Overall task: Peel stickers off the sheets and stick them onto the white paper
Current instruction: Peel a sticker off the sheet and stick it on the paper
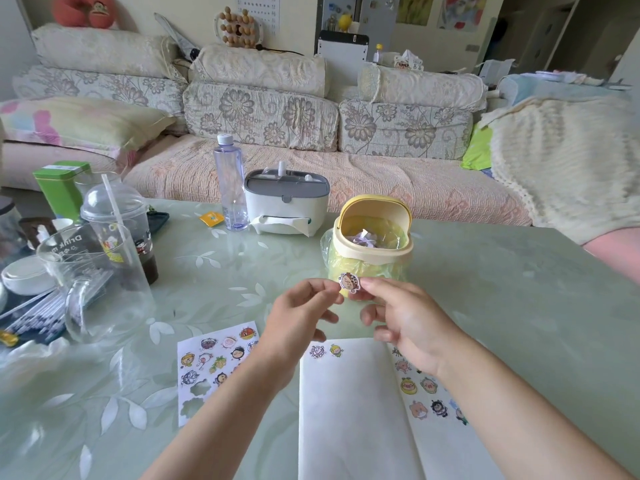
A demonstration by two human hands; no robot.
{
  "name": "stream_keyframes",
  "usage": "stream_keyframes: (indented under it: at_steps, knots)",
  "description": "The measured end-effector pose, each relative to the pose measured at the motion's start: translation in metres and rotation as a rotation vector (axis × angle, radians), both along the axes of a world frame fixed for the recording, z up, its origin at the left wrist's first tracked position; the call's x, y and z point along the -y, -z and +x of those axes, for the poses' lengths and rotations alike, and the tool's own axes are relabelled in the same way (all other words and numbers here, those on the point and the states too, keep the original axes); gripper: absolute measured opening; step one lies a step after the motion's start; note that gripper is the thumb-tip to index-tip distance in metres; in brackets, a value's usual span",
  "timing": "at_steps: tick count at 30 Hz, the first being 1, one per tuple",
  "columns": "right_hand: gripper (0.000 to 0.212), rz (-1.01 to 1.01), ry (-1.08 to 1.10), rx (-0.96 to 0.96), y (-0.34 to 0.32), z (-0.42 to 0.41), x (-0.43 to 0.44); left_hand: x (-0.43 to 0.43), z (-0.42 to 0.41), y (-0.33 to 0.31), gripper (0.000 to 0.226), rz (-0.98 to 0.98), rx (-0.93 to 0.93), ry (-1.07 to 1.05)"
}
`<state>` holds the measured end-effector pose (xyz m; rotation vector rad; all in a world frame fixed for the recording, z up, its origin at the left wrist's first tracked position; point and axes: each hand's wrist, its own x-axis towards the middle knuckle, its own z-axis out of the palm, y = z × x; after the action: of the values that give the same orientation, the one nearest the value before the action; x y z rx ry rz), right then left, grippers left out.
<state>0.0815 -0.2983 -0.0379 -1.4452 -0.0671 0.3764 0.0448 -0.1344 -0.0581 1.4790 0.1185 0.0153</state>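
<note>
Living-room scene: a floral sofa [259, 109] runs behind a pale green leaf-patterned table [519, 289], where you are midway through a sticker job. You hold one small round cartoon sticker [349, 281] in the air in front of a yellow mini bin [372, 237]. It is off its sheet and well above the white paper [346, 410]. Your right hand [405, 317] pinches its right edge between thumb and forefinger, the other fingers loosely curled. Your left hand [298, 317] has its fingertips drawn together at the lower left edge and appears to grip it too.

Two stickers already sit side by side at the paper's top left corner. A part-used sticker sheet [214, 368] lies to the paper's left, with blank cut-outs showing. A second sheet [426, 393] lies partly under your right forearm.

The peel looks done, so placing this sticker comes next. That calls for lowering it to a bare patch beside the two already stuck, adhesive side down, and pressing it flat. Whether any backing clings to it cannot be told. A glass pitcher [100, 289], a water bottle [230, 181] and a tissue box [285, 202] stand further back.
</note>
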Motion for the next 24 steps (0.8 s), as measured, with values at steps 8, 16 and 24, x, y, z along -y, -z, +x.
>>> stream_keyframes:
  at_steps: [8,16,24]
  knots:
    - [0.029,0.014,-0.076,-0.119,0.009,0.001,0.001,0.005,0.000,0.001,0.011,0.016,-0.003,-0.084]
    - [0.017,-0.596,0.018,0.467,0.013,0.004,0.010,-0.009,0.003,0.009,0.018,0.564,0.117,-0.050]
    - [0.012,-0.773,-0.127,0.615,0.016,0.003,0.011,-0.011,0.000,0.021,0.017,1.017,0.333,0.075]
